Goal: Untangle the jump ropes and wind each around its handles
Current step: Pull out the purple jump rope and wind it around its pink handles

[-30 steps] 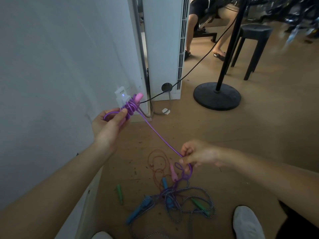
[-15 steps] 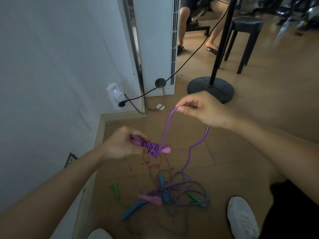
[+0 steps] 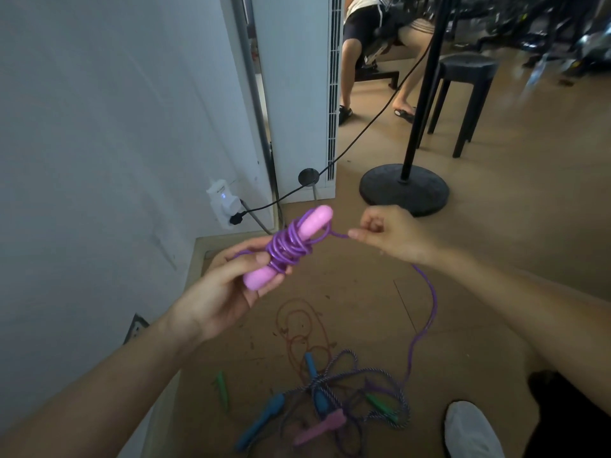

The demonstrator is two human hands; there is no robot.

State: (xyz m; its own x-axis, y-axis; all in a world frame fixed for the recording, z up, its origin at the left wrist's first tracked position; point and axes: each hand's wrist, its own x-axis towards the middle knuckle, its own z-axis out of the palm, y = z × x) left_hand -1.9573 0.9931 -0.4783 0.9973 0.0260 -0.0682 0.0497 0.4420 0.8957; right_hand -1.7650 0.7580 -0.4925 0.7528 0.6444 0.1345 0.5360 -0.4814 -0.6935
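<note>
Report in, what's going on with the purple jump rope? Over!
Copy: left grip holds pink handle, purple rope coiled round it; right grip pinches the free run; tail trails down into floor tangle of other ropes. Over.

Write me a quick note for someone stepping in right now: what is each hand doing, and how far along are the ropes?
Left hand grips a pink handle with purple rope coiled round it.
Right hand pinches the rope's free run, which trails to the floor pile.
Done: several turns wound.
Left: finish winding, free the second pink handle, untangle the rest.
</note>
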